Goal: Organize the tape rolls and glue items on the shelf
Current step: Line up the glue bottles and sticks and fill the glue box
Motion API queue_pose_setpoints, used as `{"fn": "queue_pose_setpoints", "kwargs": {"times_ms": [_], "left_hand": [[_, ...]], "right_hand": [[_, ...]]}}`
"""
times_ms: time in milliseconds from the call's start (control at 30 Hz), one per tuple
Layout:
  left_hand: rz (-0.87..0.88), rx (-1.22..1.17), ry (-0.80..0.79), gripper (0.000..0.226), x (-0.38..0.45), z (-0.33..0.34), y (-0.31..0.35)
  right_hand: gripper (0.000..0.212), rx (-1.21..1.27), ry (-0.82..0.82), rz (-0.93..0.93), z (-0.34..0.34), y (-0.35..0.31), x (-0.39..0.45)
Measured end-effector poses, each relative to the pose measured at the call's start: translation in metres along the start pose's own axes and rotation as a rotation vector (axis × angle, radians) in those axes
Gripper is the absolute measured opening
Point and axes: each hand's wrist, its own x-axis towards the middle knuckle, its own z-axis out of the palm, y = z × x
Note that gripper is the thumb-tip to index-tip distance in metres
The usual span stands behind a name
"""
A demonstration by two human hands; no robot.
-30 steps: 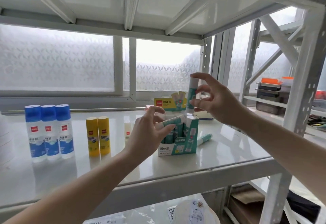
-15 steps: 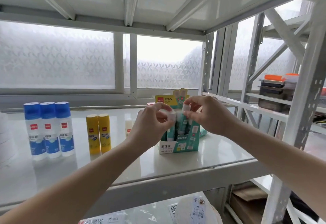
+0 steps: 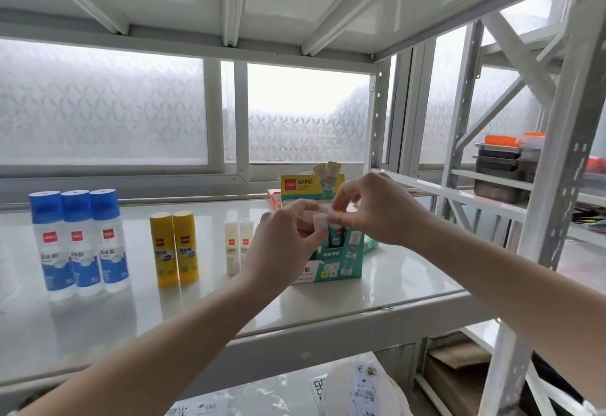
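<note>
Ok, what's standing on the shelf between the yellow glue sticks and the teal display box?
In the head view, two small white glue sticks stand upright between the yellow glue sticks and the teal display box, partly behind the left hand.

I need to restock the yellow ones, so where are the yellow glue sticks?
In the head view the two yellow glue sticks stand upright left of centre on the shelf, between the blue-capped bottles and the small white sticks.

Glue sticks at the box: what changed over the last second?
The right hand brought its raised glue stick down to the green box; the left hand came up to meet it, fingers now on the cap. The bottles stayed put.
</note>
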Motion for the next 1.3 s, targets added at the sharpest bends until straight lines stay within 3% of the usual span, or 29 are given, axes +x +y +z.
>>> {"fn": "queue_pose_setpoints", "kwargs": {"times_ms": [467,667,933,1300], "left_hand": [[0.217,0.21,0.012,0.024,0.007,-0.009,-0.001],[0.238,0.272,-0.103,0.021,0.015,-0.019,0.001],[0.228,0.284,-0.286,0.021,0.027,-0.028,0.011],[0.18,0.321,-0.308,0.025,0.034,-0.029,0.017]], "right_hand": [[0.016,0.019,-0.072,0.011,-0.004,-0.003,0.004],[0.011,0.013,-0.248,0.024,-0.011,-0.004,0.01],[0.017,0.043,-0.289,-0.006,-0.011,-0.003,0.012],[0.017,0.024,-0.286,-0.036,-0.014,-0.002,0.012]]}}
